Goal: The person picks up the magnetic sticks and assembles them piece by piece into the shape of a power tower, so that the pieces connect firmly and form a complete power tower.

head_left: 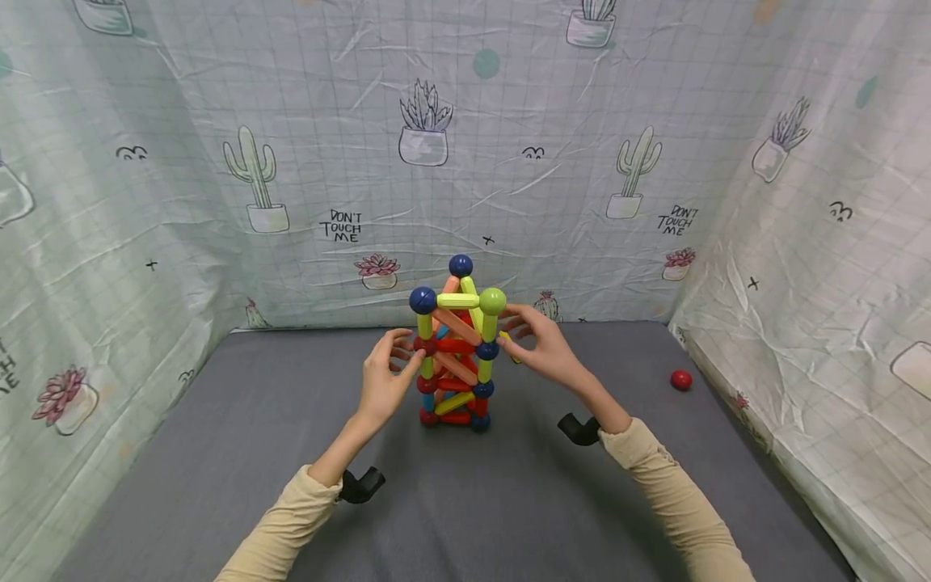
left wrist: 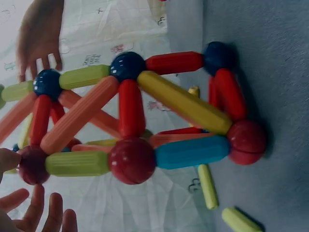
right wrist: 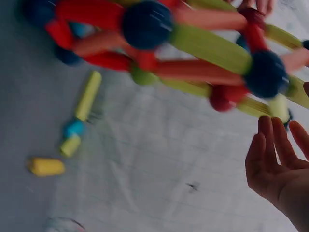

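A tower of magnetic balls and coloured rods (head_left: 456,346) stands upright, with a peaked top of two dark blue balls and a lime ball (head_left: 492,301). On its left side is my left hand (head_left: 384,380), its fingers loosely bent and spread. The thumb touches or nearly touches a dark red ball (left wrist: 34,165), with a fingertip close below it in the left wrist view. My right hand (head_left: 547,346) is at the tower's right side, palm inward, fingers loosely extended near a dark blue ball (right wrist: 265,74). Whether those fingertips touch the tower cannot be told.
A loose red ball (head_left: 680,380) lies far right on the grey tabletop (head_left: 291,420). Behind the tower lie loose rods: a yellow one (right wrist: 46,166), a long lime one (right wrist: 88,95) and a small blue piece (right wrist: 74,128). A printed curtain (head_left: 487,186) hangs around the table.
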`<state>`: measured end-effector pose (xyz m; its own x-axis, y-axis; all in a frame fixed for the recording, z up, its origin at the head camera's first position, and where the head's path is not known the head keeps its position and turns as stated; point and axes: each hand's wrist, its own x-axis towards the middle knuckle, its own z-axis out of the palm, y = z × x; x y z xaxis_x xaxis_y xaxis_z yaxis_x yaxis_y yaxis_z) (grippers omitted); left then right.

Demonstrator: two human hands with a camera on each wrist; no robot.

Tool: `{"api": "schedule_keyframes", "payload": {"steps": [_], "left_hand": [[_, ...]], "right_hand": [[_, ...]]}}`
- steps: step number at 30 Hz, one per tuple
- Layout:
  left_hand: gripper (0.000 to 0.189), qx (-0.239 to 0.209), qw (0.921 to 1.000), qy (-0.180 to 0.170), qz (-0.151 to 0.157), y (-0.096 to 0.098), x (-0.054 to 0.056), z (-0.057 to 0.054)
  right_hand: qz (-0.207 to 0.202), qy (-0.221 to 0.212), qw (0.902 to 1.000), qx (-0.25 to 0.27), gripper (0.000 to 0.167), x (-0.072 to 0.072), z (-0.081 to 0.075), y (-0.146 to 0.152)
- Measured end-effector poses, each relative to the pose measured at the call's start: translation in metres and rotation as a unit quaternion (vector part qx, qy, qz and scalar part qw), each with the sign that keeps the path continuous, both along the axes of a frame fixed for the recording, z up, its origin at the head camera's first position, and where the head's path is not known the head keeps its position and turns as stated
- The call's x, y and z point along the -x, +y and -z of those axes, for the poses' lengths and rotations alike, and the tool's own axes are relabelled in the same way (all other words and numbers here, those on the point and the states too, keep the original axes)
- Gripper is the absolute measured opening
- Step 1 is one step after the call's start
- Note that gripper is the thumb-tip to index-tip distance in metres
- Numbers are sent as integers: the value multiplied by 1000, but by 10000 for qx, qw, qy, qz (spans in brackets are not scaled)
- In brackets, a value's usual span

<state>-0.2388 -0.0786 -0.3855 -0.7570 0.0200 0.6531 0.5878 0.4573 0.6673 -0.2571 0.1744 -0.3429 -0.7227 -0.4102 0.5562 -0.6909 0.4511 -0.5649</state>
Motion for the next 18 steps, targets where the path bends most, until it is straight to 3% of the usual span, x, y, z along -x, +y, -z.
{"api": "schedule_keyframes", "payload": {"steps": [4,7,13,18], "left_hand": [[25,-20,9999,-107,25,0,3,6],[24,-50,9999,-134,75,0,8,5],[24,-115,9987,-463,193,-3,24,0],[26,-148,9940,-942,531,-6,46,-3]], "right_hand": [[-199,-968,9947,277,34,-1,17,0],[-290,-1263,9904,479,30,-7,16,-1],[-508,-1196,9902,512,26,-31,-1,-11],[-786,-917,9912,545,25,-43,-4,-25]]}}
